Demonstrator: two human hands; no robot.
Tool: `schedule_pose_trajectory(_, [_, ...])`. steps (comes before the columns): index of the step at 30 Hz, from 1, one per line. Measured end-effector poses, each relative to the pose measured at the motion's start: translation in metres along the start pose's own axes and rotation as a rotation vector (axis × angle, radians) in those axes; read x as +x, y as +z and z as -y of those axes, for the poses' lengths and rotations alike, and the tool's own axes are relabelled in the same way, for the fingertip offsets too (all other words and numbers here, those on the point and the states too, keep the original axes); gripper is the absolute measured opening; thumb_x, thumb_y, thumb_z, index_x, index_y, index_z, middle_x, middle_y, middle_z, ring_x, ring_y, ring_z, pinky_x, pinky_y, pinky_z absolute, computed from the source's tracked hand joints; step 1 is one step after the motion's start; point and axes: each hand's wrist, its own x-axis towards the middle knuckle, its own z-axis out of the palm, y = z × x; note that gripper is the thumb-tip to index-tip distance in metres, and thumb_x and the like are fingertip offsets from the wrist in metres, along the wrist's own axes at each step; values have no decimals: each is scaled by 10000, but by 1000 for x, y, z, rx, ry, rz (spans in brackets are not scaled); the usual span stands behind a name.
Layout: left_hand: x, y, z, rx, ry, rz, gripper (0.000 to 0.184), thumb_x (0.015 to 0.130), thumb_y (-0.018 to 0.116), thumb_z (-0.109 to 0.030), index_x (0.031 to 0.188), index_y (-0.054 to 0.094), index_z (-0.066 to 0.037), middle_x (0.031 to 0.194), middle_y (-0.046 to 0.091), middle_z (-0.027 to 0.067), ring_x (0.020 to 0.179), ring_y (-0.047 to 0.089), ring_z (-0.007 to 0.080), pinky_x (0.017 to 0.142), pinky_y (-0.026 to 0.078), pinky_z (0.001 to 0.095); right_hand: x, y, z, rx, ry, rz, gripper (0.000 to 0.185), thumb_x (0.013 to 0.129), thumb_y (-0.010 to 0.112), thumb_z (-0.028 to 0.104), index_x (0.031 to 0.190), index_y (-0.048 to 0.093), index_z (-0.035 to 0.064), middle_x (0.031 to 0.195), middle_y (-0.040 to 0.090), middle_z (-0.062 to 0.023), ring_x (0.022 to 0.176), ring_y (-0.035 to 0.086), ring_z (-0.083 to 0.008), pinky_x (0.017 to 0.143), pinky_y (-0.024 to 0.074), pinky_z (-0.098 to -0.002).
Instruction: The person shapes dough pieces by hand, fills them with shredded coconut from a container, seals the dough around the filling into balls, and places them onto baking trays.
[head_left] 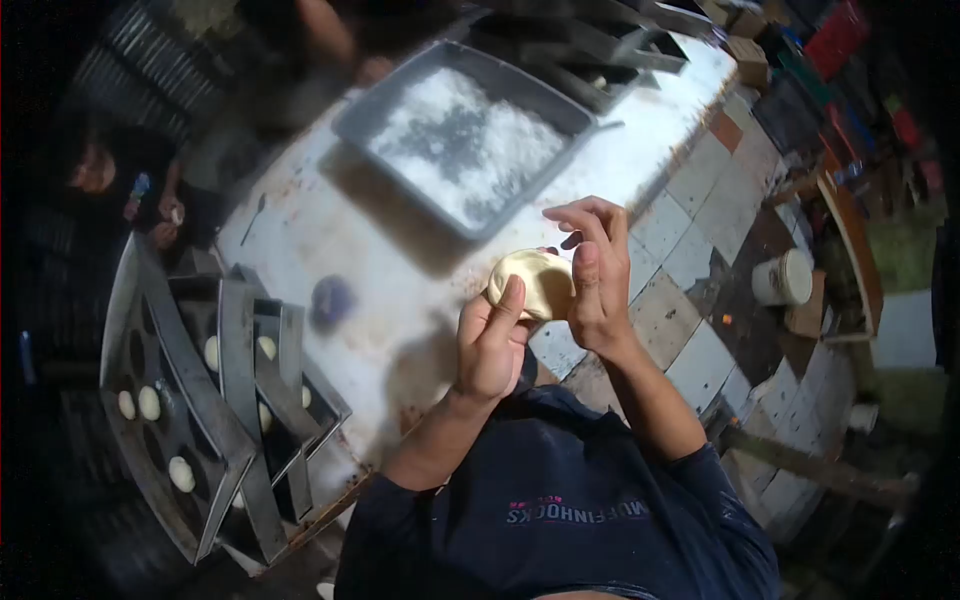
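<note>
Dough (547,280), pale and flattened, sits pinched in the grip of the left hand (488,352) near the surface (300,250), the right hand (603,290) loosely open beside it, seemingly mid-shaping, and anything so soft calls for light, even fingers.

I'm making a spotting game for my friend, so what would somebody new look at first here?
Probably the pale, round piece of dough near the middle, held in the left hand, with the right hand close beside it. Next might be the big gray tub with white powder, farther back on the table. The metal trays with pale lumps stand out on the left.
</note>
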Motion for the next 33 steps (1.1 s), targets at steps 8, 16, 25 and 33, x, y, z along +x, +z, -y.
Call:
schedule_pose_trajectory(8, [52, -118, -15, -199, -160, 179, 459, 1024, 449, -288, 1349, 430, 36, 1304, 549, 159, 1201, 562, 243, 976, 485, 361, 78, 64, -47, 185, 118, 501, 258, 934, 532, 190, 995, 637, -37, 970, 642, -197, 918, 639, -328, 794, 489, -381])
schedule_pose_trajectory(16, [49, -131, -39, 180, 115, -97, 574, 1020, 459, -223, 1485, 237, 30, 1425, 442, 145, 1307, 435, 210, 1086, 348, 349, 160, 142, -201, -393, -267, 1177, 232, 779, 624, 69, 1002, 672, 26, 1047, 663, -186, 977, 629, -379, 858, 510, -428])
schedule_pose_trajectory(25, [46, -151, -58, 113, 109, -218, 681, 1005, 478, -273, 1526, 129, -10, 1409, 444, 146, 1283, 448, 215, 1088, 344, 361, 158, 151, -211, -461, -367, 1283, 208, 814, 610, 84, 1005, 645, 11, 999, 659, -187, 937, 629, -374, 825, 527, -429])
schedule_pose_trajectory(33, [76, -144, -55, 68, 165, -171, 649, 990, 489, -208, 1516, 172, 0, 1394, 468, 158, 1278, 461, 228, 1084, 354, 368, 162, 158, -213, -776, -344, 1394, 291, 804, 653, 73, 1086, 648, 1, 1009, 679, -195, 859, 683, -329, 780, 551, -362])
